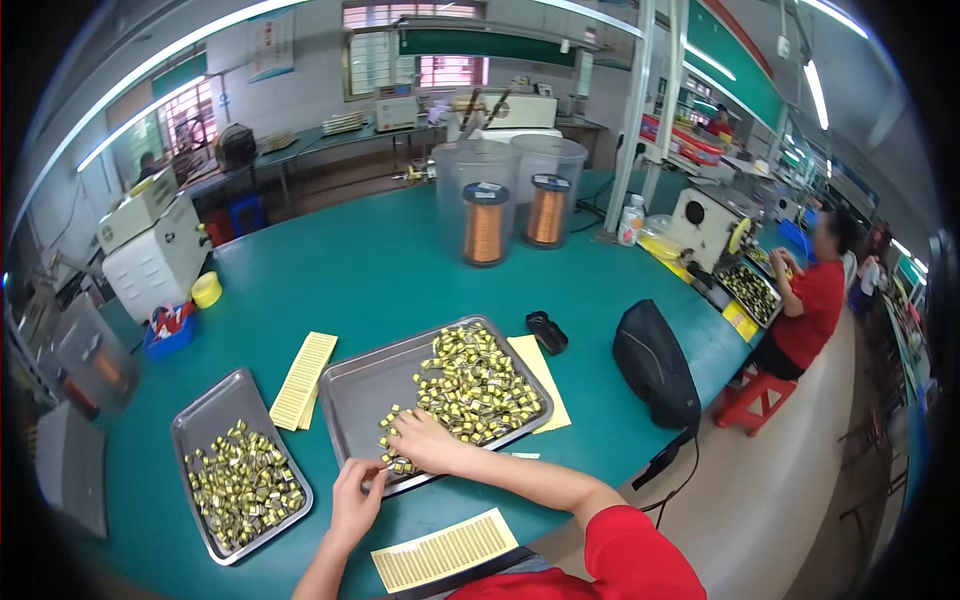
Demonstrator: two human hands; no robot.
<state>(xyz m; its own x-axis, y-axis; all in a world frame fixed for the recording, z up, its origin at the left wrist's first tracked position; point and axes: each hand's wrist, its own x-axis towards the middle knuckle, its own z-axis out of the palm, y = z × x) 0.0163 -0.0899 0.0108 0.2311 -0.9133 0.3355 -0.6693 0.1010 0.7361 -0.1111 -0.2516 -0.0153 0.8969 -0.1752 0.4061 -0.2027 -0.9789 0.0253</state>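
A large grey metal tray lies before me, with a heap of small yellow-and-dark wound coils in its right part. My right hand reaches over the near part of the heap, fingers bent together at the coils; whatever they grip is hidden. At the tray's near left corner is my left hand, its thumb and fingers curled inward around something too small to make out. To the left, a smaller metal tray holds more such coils.
Yellow label sheets lie near me, with yellow strips between the trays. A black bag and black clip-like object sit right. Behind stand copper wire spools in clear tubs. A person in red works at right.
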